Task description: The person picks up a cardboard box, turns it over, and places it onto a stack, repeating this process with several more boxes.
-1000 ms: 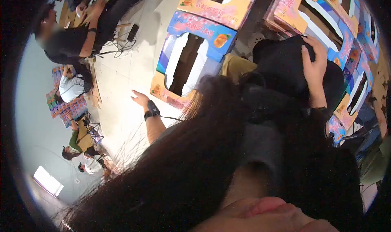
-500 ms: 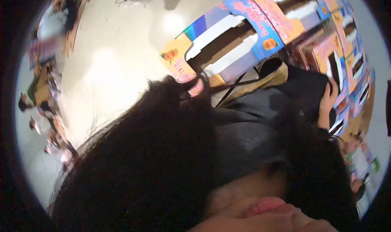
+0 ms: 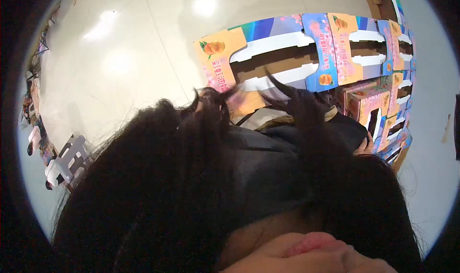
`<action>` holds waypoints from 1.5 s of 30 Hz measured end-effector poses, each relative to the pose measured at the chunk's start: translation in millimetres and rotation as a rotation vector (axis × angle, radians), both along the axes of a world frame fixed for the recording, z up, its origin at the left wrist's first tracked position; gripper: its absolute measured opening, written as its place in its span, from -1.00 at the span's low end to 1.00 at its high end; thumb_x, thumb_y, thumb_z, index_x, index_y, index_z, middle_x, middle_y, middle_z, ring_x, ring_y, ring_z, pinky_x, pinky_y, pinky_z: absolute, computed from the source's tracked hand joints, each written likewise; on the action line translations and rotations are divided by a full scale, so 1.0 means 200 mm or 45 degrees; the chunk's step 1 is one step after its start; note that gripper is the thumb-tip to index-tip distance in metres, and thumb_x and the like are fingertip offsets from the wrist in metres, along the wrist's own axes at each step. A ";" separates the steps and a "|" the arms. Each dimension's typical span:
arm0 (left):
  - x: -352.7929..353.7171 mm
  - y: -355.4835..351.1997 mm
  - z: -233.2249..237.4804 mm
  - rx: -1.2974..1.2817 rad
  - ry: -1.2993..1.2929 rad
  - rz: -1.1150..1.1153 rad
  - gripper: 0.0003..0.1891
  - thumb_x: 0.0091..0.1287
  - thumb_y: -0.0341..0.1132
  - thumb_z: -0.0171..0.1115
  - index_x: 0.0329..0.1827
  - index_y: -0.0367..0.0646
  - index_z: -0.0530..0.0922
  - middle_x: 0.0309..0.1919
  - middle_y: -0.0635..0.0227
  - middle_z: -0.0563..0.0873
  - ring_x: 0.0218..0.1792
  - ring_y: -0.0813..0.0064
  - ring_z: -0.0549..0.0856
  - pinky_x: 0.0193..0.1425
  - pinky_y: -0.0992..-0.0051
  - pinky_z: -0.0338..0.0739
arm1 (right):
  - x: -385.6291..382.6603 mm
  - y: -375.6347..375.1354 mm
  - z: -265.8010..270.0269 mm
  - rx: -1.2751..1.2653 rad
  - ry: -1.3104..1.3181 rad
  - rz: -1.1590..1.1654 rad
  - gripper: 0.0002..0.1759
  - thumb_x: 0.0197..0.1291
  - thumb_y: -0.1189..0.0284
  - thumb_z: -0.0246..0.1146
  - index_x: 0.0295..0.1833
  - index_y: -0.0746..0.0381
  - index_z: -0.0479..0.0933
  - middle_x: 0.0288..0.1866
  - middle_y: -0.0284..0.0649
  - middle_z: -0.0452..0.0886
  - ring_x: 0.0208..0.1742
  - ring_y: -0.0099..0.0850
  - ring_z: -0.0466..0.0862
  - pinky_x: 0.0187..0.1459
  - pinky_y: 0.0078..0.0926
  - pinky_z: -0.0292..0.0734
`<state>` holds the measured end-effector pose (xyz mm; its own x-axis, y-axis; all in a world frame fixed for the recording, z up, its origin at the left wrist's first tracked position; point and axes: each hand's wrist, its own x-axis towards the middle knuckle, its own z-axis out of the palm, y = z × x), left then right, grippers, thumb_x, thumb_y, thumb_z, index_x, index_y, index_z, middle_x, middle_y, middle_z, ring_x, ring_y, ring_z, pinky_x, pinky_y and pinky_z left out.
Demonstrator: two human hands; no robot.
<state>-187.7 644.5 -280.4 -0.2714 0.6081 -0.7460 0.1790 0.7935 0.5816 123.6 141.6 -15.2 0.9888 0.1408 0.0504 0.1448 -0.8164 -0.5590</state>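
My right hand shows only partly at the right, its fingers apart on the dark cloth of my clothing; nothing shows in it. Next to it stand stacked printed fruit cartons. In front of me lies a peach carton with a long cut-out in its upper side, through which brown cardboard is visible. Another such carton adjoins it on the right. Between strands of my hair, near the closest carton, a small skin-toned patch appears; it may be my left hand, but hair covers its fingers.
Pale, shiny floor stretches to the left and ahead. A grey plastic stool stands at the lower left, with people near it. Brown cardboard lies at the upper right. My dark hair blocks much of the lower view.
The view has turned, so the cartons now lie more level and the stool has come into sight. My right hand appears lower and is more hidden by hair.
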 end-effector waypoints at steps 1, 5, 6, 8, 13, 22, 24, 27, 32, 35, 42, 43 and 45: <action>0.00 0.01 0.00 0.001 0.001 0.001 -0.11 0.37 0.15 0.05 0.46 -0.46 0.05 0.41 -0.25 0.21 0.40 -0.03 0.30 0.47 0.20 0.18 | -0.01 0.03 0.02 -0.053 -0.036 0.023 -0.61 0.33 0.42 0.04 0.19 0.38 0.45 0.17 -0.02 0.53 0.21 -0.16 0.49 0.30 -0.29 0.27; 0.00 0.03 -0.01 -0.001 -0.002 -0.012 -0.11 0.36 0.16 0.06 0.46 -0.46 0.05 0.41 -0.25 0.21 0.40 -0.03 0.30 0.47 0.20 0.18 | -0.04 0.10 0.05 -0.145 -0.135 0.069 -0.62 0.34 0.42 0.04 0.18 0.39 0.46 0.16 -0.01 0.53 0.21 -0.16 0.49 0.30 -0.30 0.28; 0.00 0.03 -0.01 -0.002 -0.001 -0.017 -0.11 0.36 0.16 0.06 0.46 -0.46 0.05 0.41 -0.24 0.21 0.40 -0.03 0.30 0.47 0.20 0.18 | -0.04 0.11 0.06 -0.142 -0.147 0.068 -0.62 0.34 0.42 0.04 0.18 0.39 0.46 0.16 -0.01 0.53 0.21 -0.16 0.49 0.30 -0.30 0.28; 0.01 0.05 -0.02 0.002 0.002 -0.026 -0.11 0.36 0.16 0.06 0.46 -0.46 0.05 0.41 -0.24 0.21 0.40 -0.03 0.30 0.47 0.20 0.18 | -0.06 0.12 0.07 -0.129 -0.121 0.055 -0.62 0.34 0.42 0.03 0.17 0.39 0.47 0.16 -0.01 0.54 0.20 -0.16 0.49 0.29 -0.30 0.28; 0.00 0.11 -0.02 0.012 0.006 -0.049 -0.10 0.36 0.17 0.06 0.46 -0.46 0.05 0.41 -0.24 0.21 0.40 -0.03 0.30 0.47 0.20 0.18 | -0.07 0.16 0.09 -0.140 -0.154 0.068 -0.62 0.34 0.42 0.04 0.17 0.39 0.47 0.15 -0.02 0.55 0.20 -0.17 0.50 0.30 -0.30 0.28; -0.01 0.19 -0.01 0.025 0.011 -0.087 -0.09 0.35 0.18 0.07 0.46 -0.46 0.05 0.41 -0.24 0.21 0.40 -0.03 0.30 0.47 0.21 0.18 | -0.07 0.16 0.08 -0.104 -0.173 0.024 -0.64 0.31 0.44 0.05 0.15 0.37 0.49 0.15 -0.05 0.55 0.21 -0.19 0.50 0.31 -0.32 0.28; -0.02 0.20 -0.01 0.023 0.016 -0.094 -0.09 0.35 0.18 0.07 0.46 -0.46 0.05 0.41 -0.24 0.21 0.40 -0.03 0.30 0.47 0.21 0.17 | -0.07 0.17 0.09 -0.101 -0.173 0.028 -0.64 0.31 0.44 0.05 0.15 0.36 0.50 0.15 -0.05 0.55 0.21 -0.19 0.49 0.31 -0.32 0.27; -0.02 0.20 -0.01 0.025 0.016 -0.102 -0.09 0.34 0.19 0.08 0.46 -0.46 0.05 0.41 -0.24 0.21 0.40 -0.03 0.30 0.47 0.21 0.17 | -0.08 0.18 0.09 -0.109 -0.170 0.030 -0.64 0.31 0.44 0.05 0.16 0.36 0.49 0.15 -0.05 0.54 0.21 -0.19 0.49 0.31 -0.33 0.27; -0.02 0.21 0.00 0.037 0.020 -0.123 -0.08 0.34 0.19 0.08 0.46 -0.46 0.06 0.41 -0.24 0.21 0.40 -0.03 0.29 0.47 0.21 0.17 | -0.08 0.18 0.10 -0.150 -0.167 0.006 -0.63 0.32 0.43 0.05 0.16 0.36 0.49 0.17 -0.05 0.53 0.22 -0.19 0.48 0.32 -0.31 0.26; 0.00 0.21 0.00 0.034 0.011 -0.138 -0.08 0.34 0.20 0.08 0.46 -0.46 0.06 0.41 -0.24 0.21 0.40 -0.02 0.29 0.47 0.21 0.17 | -0.07 0.13 0.07 -0.137 -0.163 0.005 -0.63 0.33 0.42 0.05 0.17 0.35 0.49 0.17 -0.06 0.53 0.22 -0.18 0.48 0.32 -0.31 0.25; 0.00 0.22 0.00 0.037 0.004 -0.176 -0.07 0.33 0.20 0.09 0.46 -0.46 0.06 0.41 -0.24 0.21 0.40 -0.02 0.29 0.48 0.21 0.17 | -0.08 0.15 0.08 -0.153 -0.196 0.011 -0.65 0.33 0.42 0.07 0.17 0.31 0.50 0.17 -0.08 0.53 0.23 -0.20 0.47 0.32 -0.31 0.25; -0.01 0.23 0.01 0.042 0.007 -0.179 -0.07 0.33 0.20 0.09 0.46 -0.46 0.06 0.41 -0.23 0.21 0.40 -0.02 0.29 0.48 0.21 0.17 | -0.08 0.15 0.07 -0.143 -0.197 0.003 -0.65 0.33 0.42 0.07 0.17 0.31 0.50 0.17 -0.08 0.54 0.23 -0.20 0.47 0.32 -0.31 0.25; -0.01 0.23 0.01 0.043 0.002 -0.182 -0.07 0.33 0.21 0.09 0.46 -0.46 0.06 0.41 -0.23 0.21 0.40 -0.02 0.29 0.48 0.21 0.17 | -0.08 0.15 0.07 -0.126 -0.211 -0.009 -0.65 0.33 0.43 0.08 0.16 0.32 0.50 0.17 -0.08 0.54 0.23 -0.20 0.47 0.31 -0.31 0.26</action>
<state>-189.3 690.8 -277.6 -0.1813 0.6655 -0.7240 0.2894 0.7397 0.6075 108.0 170.8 -1.7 0.9692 0.1458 0.1987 0.2218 -0.8675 -0.4453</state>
